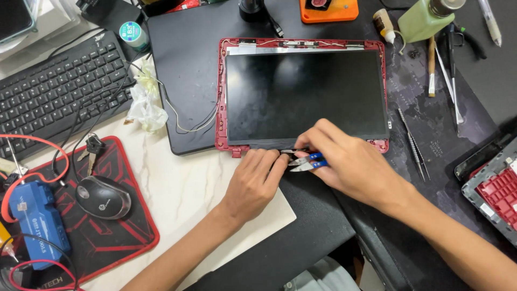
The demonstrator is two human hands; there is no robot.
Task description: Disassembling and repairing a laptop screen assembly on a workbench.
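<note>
Left hand (257, 178): fingers curled, fingertips pressing the panel's near edge to steady it; gripping nothing.
Right hand (344, 161): closed around blue-handled snips (307, 161), blades pointing left at that edge.
Screen panel (304, 94): flat in red lid frame (219, 108), centre of the mat.
Tweezers (414, 143): right, set aside.

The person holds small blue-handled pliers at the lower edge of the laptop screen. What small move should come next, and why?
Probably a slow, gentle closing of the pliers in the right hand. Their tips already meet the lower edge of the red-framed screen panel, and the left hand presses right beside them, so the spot looks steadied. What the tips grip is too small to tell.
</note>
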